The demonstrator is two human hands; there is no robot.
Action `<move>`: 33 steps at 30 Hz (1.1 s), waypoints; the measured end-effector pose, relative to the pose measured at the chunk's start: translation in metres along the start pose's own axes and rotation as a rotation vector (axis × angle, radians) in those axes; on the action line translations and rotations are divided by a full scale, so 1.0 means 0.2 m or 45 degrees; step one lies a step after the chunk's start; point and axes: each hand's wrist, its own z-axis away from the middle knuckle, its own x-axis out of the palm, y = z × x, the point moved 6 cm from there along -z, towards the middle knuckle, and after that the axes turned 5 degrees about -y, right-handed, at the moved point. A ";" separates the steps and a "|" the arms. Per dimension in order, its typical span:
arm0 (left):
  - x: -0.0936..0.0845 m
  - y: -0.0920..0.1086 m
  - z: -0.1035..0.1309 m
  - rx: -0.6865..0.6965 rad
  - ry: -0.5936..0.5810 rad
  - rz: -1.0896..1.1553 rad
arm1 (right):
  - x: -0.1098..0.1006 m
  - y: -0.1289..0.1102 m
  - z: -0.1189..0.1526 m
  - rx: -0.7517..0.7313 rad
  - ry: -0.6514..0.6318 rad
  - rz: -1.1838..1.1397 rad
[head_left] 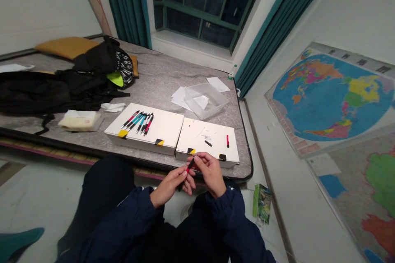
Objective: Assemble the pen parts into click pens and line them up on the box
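Note:
Between my two hands is a red and black pen [189, 166], tilted. My left hand [173, 182] wraps its fingers round the lower part, and my right hand [209, 170] pinches the upper end. Both are just in front of the right white box [197, 131]. On that box lie a red pen barrel [227, 141], a short black pen part [208, 143] and several small thin parts [206, 137]. On the left white box [166, 127], several assembled pens [138, 122] in red, blue and black lie in a slanted row.
Behind the boxes, a clear plastic bin [206, 100] sits over white papers [179, 98]. A tissue pack [80, 121] and black bags [61, 86] are at the left. A small bottle [232, 72] stands at the far edge of the grey surface [157, 74].

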 end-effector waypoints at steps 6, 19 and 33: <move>0.09 0.01 0.08 -0.065 -0.086 0.232 | 0.06 -0.01 0.04 0.030 -0.001 -0.104; 0.35 -0.03 0.36 0.020 -0.143 0.160 | 0.14 -0.03 0.38 -0.085 0.070 -0.057; 0.35 -0.20 0.47 0.151 0.076 -0.262 | 0.18 -0.02 0.65 -0.331 0.150 0.479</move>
